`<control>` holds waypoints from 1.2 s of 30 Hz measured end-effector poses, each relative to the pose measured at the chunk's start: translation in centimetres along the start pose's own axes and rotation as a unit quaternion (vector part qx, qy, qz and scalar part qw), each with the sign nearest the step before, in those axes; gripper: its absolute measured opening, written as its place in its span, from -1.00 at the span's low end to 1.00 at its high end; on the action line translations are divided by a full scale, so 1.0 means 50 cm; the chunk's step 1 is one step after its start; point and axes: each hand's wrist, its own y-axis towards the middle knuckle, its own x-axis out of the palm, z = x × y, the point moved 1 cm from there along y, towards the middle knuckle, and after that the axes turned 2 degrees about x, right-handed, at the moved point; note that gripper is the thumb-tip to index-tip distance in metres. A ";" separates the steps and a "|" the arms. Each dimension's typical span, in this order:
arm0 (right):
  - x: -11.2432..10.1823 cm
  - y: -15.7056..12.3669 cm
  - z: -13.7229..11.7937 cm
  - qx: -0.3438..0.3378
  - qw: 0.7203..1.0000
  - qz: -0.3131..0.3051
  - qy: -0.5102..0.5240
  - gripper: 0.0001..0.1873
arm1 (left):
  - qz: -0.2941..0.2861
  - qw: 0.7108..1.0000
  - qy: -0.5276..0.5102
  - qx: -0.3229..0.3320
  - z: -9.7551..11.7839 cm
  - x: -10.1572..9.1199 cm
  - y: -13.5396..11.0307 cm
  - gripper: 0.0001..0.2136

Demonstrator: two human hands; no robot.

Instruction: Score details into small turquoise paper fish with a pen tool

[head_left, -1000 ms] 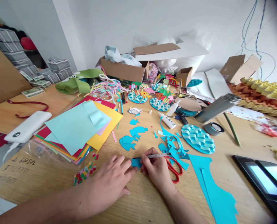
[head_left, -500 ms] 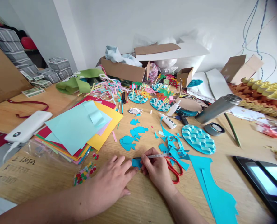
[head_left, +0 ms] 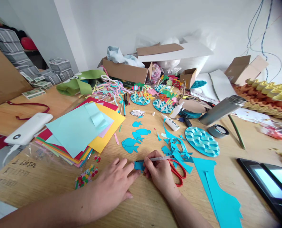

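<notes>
My left hand [head_left: 111,186] lies flat on the wooden table [head_left: 143,205], fingers spread, its fingertips pressing a small blue paper piece [head_left: 138,165]. My right hand [head_left: 160,172] is closed round a thin pen [head_left: 155,159], whose tip rests on that blue piece. Red-handled scissors [head_left: 178,172] lie just right of my right hand. Several cut blue paper fish [head_left: 130,144] lie a little beyond my hands. Blue paper scraps [head_left: 176,150] sit past the scissors.
A stack of coloured paper sheets [head_left: 80,131] and a white power bank [head_left: 28,128] lie at left. Right of centre are a glue bottle [head_left: 170,122], a wavy blue disc [head_left: 202,141], a tape roll [head_left: 218,130], a steel flask [head_left: 221,110] and a tablet [head_left: 269,185]. Cardboard boxes [head_left: 126,71] stand behind.
</notes>
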 end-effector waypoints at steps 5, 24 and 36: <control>0.001 -0.001 0.001 -0.006 1.000 -0.005 0.006 -0.62 | -0.004 1.000 -0.001 0.001 0.000 0.001 0.001 -0.49; 0.001 -0.001 -0.001 0.001 1.000 -0.002 0.002 -0.67 | -0.001 1.000 -0.002 0.003 0.000 0.002 0.000 -0.47; 0.001 -0.002 0.000 0.002 1.000 0.002 0.004 -0.69 | -0.008 1.000 -0.003 0.006 0.000 0.000 -0.001 -0.49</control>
